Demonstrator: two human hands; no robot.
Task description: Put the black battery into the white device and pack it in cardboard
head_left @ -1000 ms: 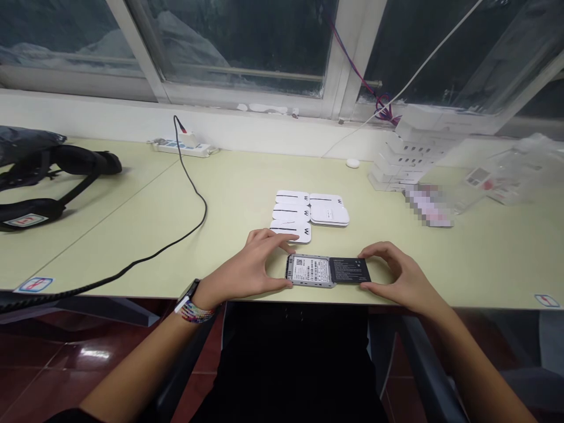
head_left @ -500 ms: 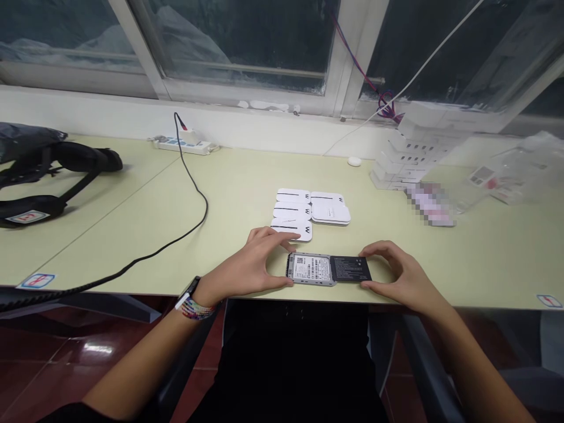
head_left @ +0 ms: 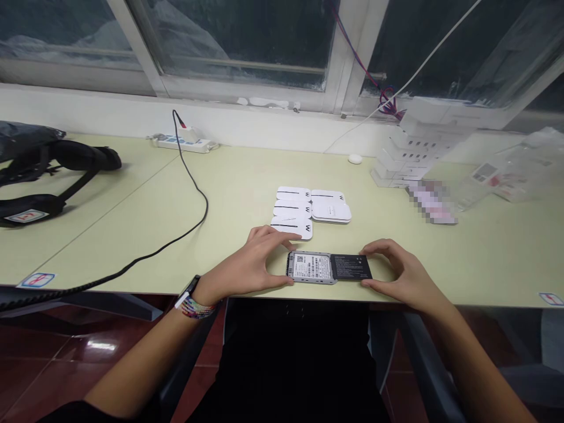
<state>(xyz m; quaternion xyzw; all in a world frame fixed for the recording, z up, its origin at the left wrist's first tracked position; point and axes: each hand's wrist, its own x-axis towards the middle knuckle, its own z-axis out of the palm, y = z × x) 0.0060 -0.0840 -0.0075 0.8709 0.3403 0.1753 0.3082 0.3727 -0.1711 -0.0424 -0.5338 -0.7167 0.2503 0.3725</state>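
My left hand (head_left: 253,262) grips the left end of a pocket Wi-Fi router (head_left: 309,268) between thumb and fingers. Its back is uncovered, showing a white printed label inside a grey frame. A flat black battery (head_left: 351,267) lies against the router's right end, and I cannot tell whether the two overlap. My right hand (head_left: 403,274) pinches the battery's right corners with thumb and fingers. Just beyond my left fingers are white cover plates (head_left: 291,227) marked with a W. A white rounded device (head_left: 331,212) rests beside them on the right.
Boxes (head_left: 409,154) are stacked at the back right, near a clear plastic bag (head_left: 515,170). A black cable (head_left: 194,182) runs from the power strip (head_left: 185,144) across the table (head_left: 238,176). Black headgear (head_left: 57,176) lies at the left; a white oval item (head_left: 355,159) sits by the wall.
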